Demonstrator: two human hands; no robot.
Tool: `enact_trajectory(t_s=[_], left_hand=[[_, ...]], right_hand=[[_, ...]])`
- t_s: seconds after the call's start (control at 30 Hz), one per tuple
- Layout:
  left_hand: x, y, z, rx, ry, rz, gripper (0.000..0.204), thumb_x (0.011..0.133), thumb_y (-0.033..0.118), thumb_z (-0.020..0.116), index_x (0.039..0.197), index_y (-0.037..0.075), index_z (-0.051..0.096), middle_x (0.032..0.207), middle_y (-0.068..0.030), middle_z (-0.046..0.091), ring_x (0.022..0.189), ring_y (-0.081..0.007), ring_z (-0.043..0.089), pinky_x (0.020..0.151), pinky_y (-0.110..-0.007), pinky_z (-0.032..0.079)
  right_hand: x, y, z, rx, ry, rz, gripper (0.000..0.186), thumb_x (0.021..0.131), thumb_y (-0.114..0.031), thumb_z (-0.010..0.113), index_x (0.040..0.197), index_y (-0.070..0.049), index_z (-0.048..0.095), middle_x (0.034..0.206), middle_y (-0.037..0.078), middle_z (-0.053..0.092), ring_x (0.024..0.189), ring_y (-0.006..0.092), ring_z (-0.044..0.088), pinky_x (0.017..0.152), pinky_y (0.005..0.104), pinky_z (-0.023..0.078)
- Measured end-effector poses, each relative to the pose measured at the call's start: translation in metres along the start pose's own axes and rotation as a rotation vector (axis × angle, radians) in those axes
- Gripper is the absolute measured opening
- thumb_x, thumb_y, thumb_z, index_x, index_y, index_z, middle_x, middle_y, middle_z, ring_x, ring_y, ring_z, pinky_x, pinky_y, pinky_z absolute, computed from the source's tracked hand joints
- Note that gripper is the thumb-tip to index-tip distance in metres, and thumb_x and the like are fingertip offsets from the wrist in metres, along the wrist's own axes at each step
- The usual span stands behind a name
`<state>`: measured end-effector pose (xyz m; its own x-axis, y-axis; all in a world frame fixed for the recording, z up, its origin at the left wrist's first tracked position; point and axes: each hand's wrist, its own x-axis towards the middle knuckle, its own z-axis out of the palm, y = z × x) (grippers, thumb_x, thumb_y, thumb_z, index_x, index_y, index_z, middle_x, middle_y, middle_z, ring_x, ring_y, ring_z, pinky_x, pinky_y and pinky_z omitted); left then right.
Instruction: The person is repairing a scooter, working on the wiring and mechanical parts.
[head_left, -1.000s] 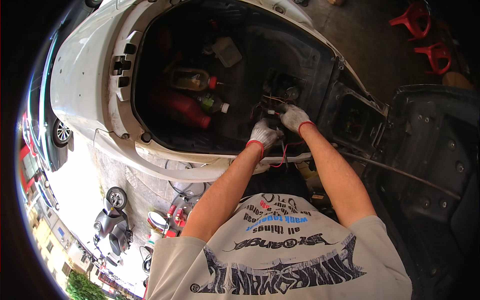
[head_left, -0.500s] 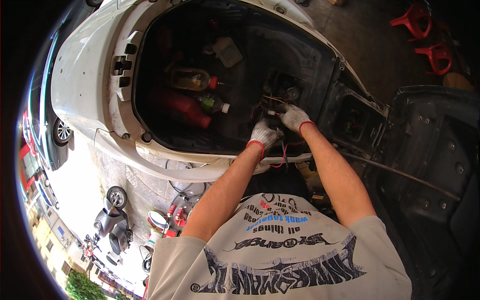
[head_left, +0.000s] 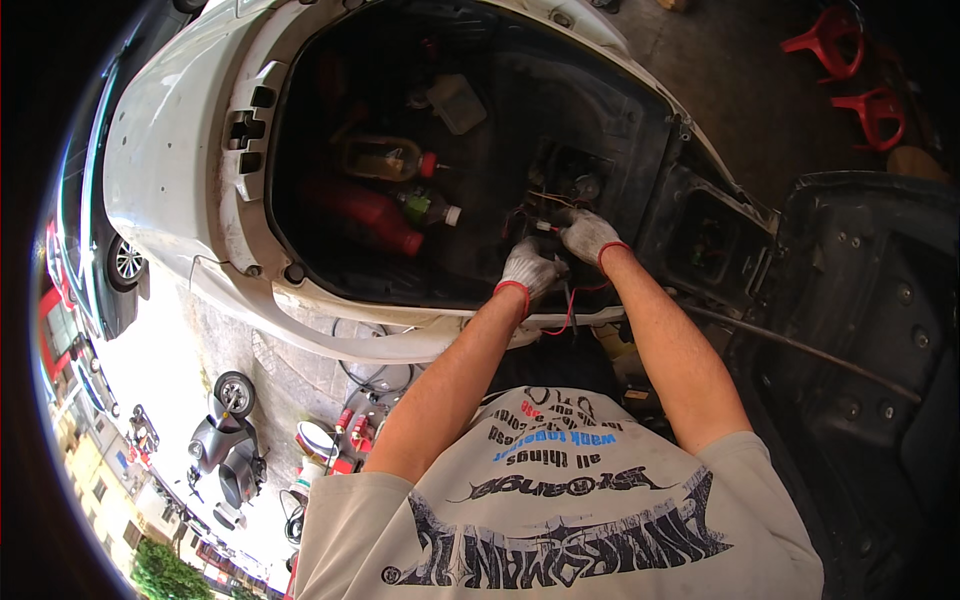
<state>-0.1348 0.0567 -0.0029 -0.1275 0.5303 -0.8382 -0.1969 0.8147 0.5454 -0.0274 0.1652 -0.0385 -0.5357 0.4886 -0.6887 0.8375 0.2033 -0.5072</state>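
Both my hands wear whitish knit gloves with red cuffs and work inside the dark storage well (head_left: 480,260) of a white scooter. My right hand (head_left: 590,240) is closed in a pinch at a small white wire connector (head_left: 544,226). Just left of it and nearer me, my left hand (head_left: 532,268) has its fingers curled inward; what they grip is hidden. A red wire (head_left: 568,318) loops below the hands, beside a thin dark piece. Thin yellowish wires (head_left: 548,197) run from a recess (head_left: 572,172) in the well floor.
In the well lie a bottle of amber liquid (head_left: 382,158), a red bottle (head_left: 375,217), a clear bottle with green label (head_left: 428,208) and a pale box (head_left: 457,104). The raised black seat (head_left: 850,300) is right, with a metal rod (head_left: 800,345). Red chairs (head_left: 868,116) stand beyond.
Both hands stay at nearly the same place by the connector, with hardly any shift. In the street at left, a distant motorbike has come into clearer view.
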Motion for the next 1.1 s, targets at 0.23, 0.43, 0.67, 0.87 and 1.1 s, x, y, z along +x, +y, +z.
enact_trajectory(t_s=[0.23, 0.43, 0.67, 0.87, 1.1], left_hand=[[0.0, 0.001, 0.001, -0.096, -0.015, -0.038, 0.047, 0.074, -0.004, 0.069, 0.119, -0.006, 0.055, 0.102, -0.0139, 0.065, 0.085, -0.0184, 0.065, 0.073, -0.03, 0.055], [0.011, -0.018, -0.002, -0.03, 0.03, 0.042, 0.047, 0.069, 0.006, 0.074, 0.113, -0.004, 0.06, 0.098, -0.0165, 0.068, 0.085, -0.0214, 0.069, 0.069, -0.032, 0.058], [0.01, -0.011, 0.002, -0.032, -0.015, -0.007, 0.045, 0.076, -0.005, 0.068, 0.118, -0.006, 0.055, 0.101, -0.0149, 0.065, 0.083, -0.0191, 0.066, 0.068, -0.029, 0.056], [0.023, -0.029, 0.001, -0.008, 0.011, 0.019, 0.051, 0.067, 0.012, 0.075, 0.114, -0.004, 0.061, 0.1, -0.0177, 0.069, 0.089, -0.0234, 0.069, 0.075, -0.032, 0.056], [0.027, -0.036, -0.001, 0.082, 0.04, 0.086, 0.047, 0.068, 0.014, 0.075, 0.111, -0.002, 0.063, 0.098, -0.0175, 0.069, 0.09, -0.0234, 0.069, 0.076, -0.032, 0.056]], right_hand=[[-0.001, -0.007, -0.004, 0.002, -0.031, 0.013, 0.037, 0.088, -0.024, 0.051, 0.121, -0.013, 0.064, 0.122, 0.019, 0.061, 0.116, 0.0354, 0.055, 0.099, 0.0414, 0.044], [-0.005, -0.017, -0.007, 0.023, -0.014, 0.011, 0.037, 0.087, -0.021, 0.049, 0.12, -0.014, 0.065, 0.121, 0.018, 0.062, 0.116, 0.0352, 0.056, 0.099, 0.0414, 0.044], [0.0, -0.008, -0.005, 0.013, -0.009, 0.027, 0.038, 0.086, -0.021, 0.05, 0.12, -0.014, 0.064, 0.122, 0.018, 0.061, 0.117, 0.035, 0.055, 0.099, 0.0414, 0.044], [-0.006, -0.018, -0.012, 0.031, -0.028, 0.047, 0.04, 0.084, -0.02, 0.051, 0.121, -0.013, 0.064, 0.123, 0.019, 0.061, 0.118, 0.035, 0.055, 0.1, 0.0407, 0.043], [-0.009, -0.021, -0.014, 0.085, -0.033, 0.015, 0.041, 0.083, -0.018, 0.052, 0.122, -0.01, 0.063, 0.122, 0.019, 0.061, 0.118, 0.0347, 0.055, 0.1, 0.0391, 0.043]])
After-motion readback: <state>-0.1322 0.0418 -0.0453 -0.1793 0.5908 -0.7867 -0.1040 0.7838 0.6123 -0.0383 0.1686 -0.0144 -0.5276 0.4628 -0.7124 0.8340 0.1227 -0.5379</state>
